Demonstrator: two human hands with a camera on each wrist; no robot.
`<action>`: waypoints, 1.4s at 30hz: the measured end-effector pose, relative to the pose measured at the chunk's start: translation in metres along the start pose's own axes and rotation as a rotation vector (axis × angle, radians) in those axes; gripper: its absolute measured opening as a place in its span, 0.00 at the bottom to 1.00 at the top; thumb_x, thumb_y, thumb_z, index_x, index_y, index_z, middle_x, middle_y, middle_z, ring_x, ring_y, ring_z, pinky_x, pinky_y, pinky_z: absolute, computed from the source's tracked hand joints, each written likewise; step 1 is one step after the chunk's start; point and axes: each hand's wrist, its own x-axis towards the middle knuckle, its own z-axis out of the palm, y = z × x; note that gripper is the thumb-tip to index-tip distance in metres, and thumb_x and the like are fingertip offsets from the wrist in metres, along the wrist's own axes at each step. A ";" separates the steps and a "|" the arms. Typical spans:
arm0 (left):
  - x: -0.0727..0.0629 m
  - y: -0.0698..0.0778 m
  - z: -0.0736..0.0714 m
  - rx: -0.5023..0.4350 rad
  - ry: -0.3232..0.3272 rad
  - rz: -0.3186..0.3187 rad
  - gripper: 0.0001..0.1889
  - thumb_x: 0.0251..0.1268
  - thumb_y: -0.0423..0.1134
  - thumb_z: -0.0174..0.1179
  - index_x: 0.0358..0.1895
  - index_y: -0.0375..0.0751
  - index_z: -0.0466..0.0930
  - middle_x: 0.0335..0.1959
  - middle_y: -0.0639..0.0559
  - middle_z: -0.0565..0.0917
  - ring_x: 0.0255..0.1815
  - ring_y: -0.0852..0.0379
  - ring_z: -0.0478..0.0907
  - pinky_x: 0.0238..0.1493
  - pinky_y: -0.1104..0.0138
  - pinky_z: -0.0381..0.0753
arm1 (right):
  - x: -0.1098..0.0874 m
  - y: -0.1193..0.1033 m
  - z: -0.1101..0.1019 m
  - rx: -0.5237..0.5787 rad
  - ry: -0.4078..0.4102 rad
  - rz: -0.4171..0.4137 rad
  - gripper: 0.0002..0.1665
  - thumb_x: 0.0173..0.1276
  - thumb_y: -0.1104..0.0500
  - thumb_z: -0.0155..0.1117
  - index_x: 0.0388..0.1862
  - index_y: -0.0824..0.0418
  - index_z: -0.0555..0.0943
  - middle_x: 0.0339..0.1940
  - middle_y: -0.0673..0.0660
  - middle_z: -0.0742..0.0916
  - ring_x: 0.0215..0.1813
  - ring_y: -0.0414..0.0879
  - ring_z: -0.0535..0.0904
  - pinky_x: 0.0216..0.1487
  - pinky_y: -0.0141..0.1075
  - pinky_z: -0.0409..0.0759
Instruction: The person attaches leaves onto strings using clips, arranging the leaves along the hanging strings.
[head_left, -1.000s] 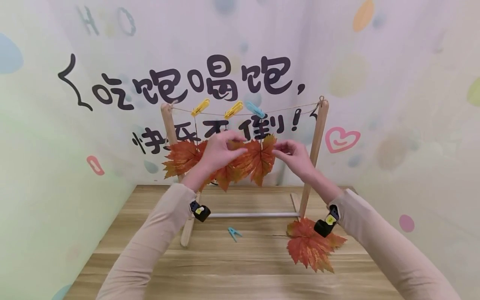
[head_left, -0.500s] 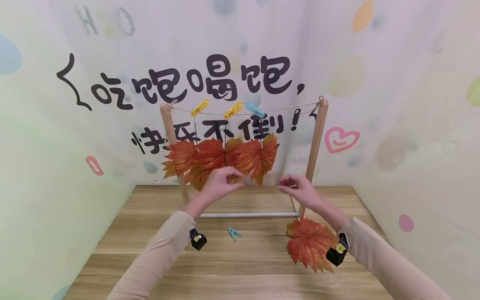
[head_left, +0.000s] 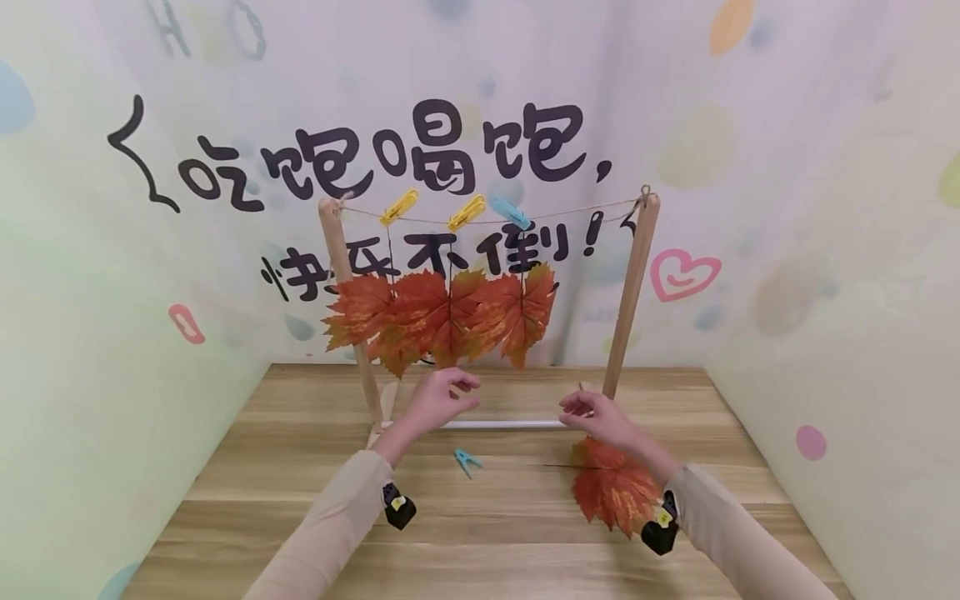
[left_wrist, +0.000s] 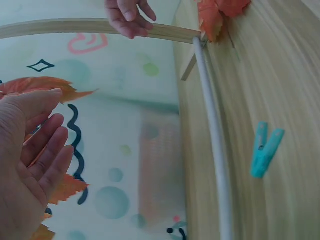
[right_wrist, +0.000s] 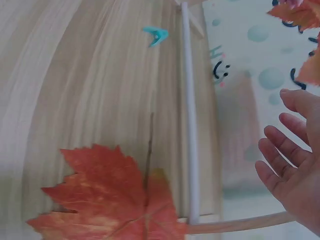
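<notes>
My left hand [head_left: 441, 402], fingers loosely curved and holding nothing, hovers just below the hanging autumn leaves. On the other side, my right hand [head_left: 600, 417] is likewise relaxed and holds nothing; it partly covers a loose red-orange leaf [head_left: 611, 487] lying on the table. Three artificial leaves hang in a row from a string: a left leaf [head_left: 360, 308], a middle leaf [head_left: 435, 308] and a right leaf [head_left: 517, 312]. Two yellow clothespins, the left one [head_left: 399, 207] and the middle one [head_left: 467, 212], and a blue clothespin [head_left: 510, 212] pinch their stems. Another blue clothespin [right_wrist: 156, 36] lies on the table.
A wooden rack stands on the table [head_left: 495, 517], with a left post [head_left: 341, 250], a right post [head_left: 632, 292] and a white crossbar [head_left: 502, 425] low between them. String [head_left: 577, 212] spans the post tops. Behind is a printed wall curtain [head_left: 765, 167].
Both hands have come down from beside the hanging leaves to just above the crossbar, moving apart from the leaves. The three leaves stay hanging, and the loose leaf and clothespin lie as before.
</notes>
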 end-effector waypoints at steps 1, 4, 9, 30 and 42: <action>-0.001 -0.002 0.002 -0.006 -0.005 -0.005 0.11 0.50 0.33 0.66 0.39 0.37 0.82 0.37 0.47 0.83 0.39 0.53 0.78 0.35 0.70 0.79 | -0.001 0.005 0.002 -0.001 -0.006 0.032 0.15 0.61 0.61 0.60 0.43 0.71 0.77 0.35 0.59 0.82 0.37 0.44 0.77 0.37 0.33 0.76; -0.004 -0.009 0.006 -0.019 -0.007 -0.024 0.11 0.50 0.32 0.66 0.39 0.36 0.82 0.38 0.46 0.83 0.39 0.52 0.78 0.35 0.70 0.79 | -0.003 0.018 0.012 0.007 -0.012 0.089 0.14 0.61 0.64 0.60 0.43 0.73 0.76 0.36 0.63 0.82 0.37 0.46 0.76 0.36 0.31 0.76; -0.004 -0.018 0.011 -0.035 0.012 -0.071 0.11 0.50 0.32 0.66 0.39 0.36 0.83 0.38 0.45 0.83 0.39 0.51 0.78 0.37 0.67 0.79 | -0.010 0.035 0.030 -0.021 -0.004 0.111 0.13 0.61 0.66 0.60 0.42 0.74 0.76 0.35 0.65 0.81 0.37 0.46 0.77 0.37 0.30 0.76; -0.032 -0.060 0.047 -0.085 -0.026 -0.089 0.08 0.50 0.29 0.65 0.36 0.31 0.82 0.32 0.43 0.84 0.34 0.52 0.80 0.35 0.69 0.79 | -0.033 0.062 0.074 -0.217 0.033 0.015 0.13 0.55 0.60 0.67 0.37 0.67 0.79 0.33 0.57 0.84 0.37 0.49 0.80 0.39 0.39 0.78; -0.035 -0.063 0.046 -0.038 -0.058 -0.099 0.09 0.51 0.31 0.64 0.36 0.30 0.81 0.34 0.39 0.83 0.34 0.51 0.79 0.36 0.70 0.77 | -0.031 0.064 0.081 -0.328 -0.035 -0.063 0.06 0.53 0.69 0.65 0.32 0.64 0.80 0.30 0.53 0.84 0.36 0.46 0.81 0.38 0.36 0.78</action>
